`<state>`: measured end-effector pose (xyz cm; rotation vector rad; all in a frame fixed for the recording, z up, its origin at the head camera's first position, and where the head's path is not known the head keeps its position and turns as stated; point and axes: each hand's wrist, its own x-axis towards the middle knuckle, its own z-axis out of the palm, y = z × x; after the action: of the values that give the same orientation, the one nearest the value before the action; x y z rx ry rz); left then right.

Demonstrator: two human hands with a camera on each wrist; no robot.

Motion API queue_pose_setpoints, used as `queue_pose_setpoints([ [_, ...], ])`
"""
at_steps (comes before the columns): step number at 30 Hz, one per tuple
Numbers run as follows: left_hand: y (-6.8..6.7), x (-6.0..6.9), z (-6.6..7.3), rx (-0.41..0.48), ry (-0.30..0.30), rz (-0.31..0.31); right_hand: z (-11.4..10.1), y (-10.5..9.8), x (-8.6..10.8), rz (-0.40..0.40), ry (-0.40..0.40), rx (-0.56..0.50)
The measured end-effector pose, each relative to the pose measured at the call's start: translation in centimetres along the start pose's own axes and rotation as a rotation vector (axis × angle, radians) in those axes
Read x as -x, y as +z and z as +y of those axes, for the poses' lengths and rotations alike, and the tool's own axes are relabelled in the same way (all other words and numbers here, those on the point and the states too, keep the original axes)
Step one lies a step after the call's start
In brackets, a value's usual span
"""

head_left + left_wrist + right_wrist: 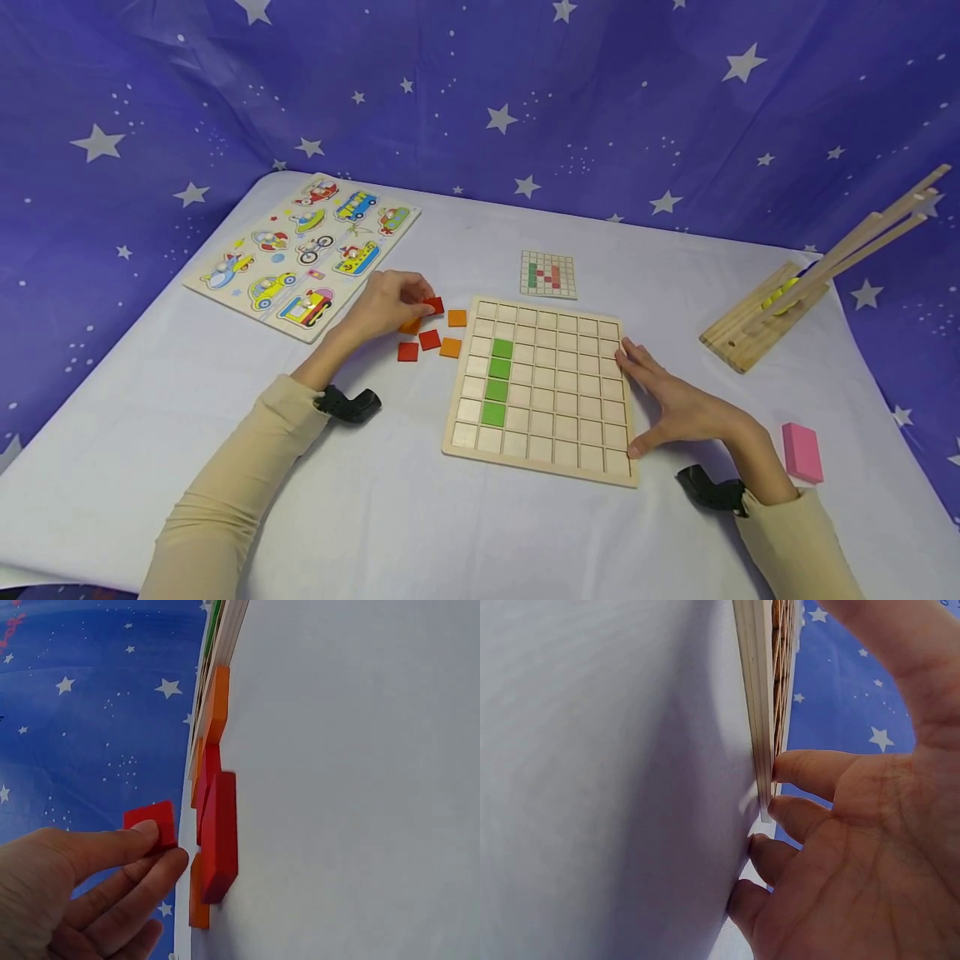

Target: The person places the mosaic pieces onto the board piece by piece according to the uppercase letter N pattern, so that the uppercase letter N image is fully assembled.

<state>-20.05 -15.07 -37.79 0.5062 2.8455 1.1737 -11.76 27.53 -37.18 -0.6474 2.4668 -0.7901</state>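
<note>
My left hand (386, 307) pinches a red square tile (434, 305) between thumb and fingers, left of the wooden grid board (540, 467). In the left wrist view the left hand (97, 889) holds that red tile (161, 821) above the table, beside other tiles. Two red tiles (408, 352) and several orange tiles (451, 347) lie near it. Four squares in the board's second column hold green tiles (497, 389). My right hand (675, 404) touches the board's right edge with spread fingers; the right wrist view shows the right hand (840, 847) against the board's side (756, 712).
A small pattern card (549, 275) lies behind the board. At the back left is a vehicle puzzle (300, 254). A wooden stand with rods (757, 325) is at the right, and a pink block (802, 452) lies beyond my right wrist.
</note>
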Motion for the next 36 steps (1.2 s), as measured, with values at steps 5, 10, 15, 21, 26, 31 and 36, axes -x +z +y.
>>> queue_pose_setpoints([
  [5, 0.5, 0.1, 0.9, 0.075, -0.035, 0.003, 0.0, 0.0, 0.0, 0.000, -0.004, 0.004],
  [10, 1.7, 0.4, 2.1, 0.110, -0.005, -0.026, 0.1, 0.0, 0.0, 0.001, -0.009, 0.004],
  [15, 2.8, 0.8, 3.5, 0.163, 0.009, -0.067, 0.1, 0.0, -0.1, 0.001, -0.008, -0.003],
  [21, 4.0, 1.1, 5.1, 0.215, 0.009, -0.102, 0.1, 0.0, -0.1, 0.004, -0.006, -0.005],
  [26, 5.1, 1.2, 6.4, 0.227, 0.041, -0.147, 0.2, 0.1, -0.1, 0.005, -0.004, -0.002],
  [31, 6.1, 1.2, 7.3, 0.232, 0.094, -0.192, 0.2, 0.1, -0.1, 0.004, -0.008, 0.001],
  [36, 6.8, 1.1, 7.9, 0.230, 0.108, -0.251, 0.1, 0.0, 0.0, 0.004, -0.008, 0.000],
])
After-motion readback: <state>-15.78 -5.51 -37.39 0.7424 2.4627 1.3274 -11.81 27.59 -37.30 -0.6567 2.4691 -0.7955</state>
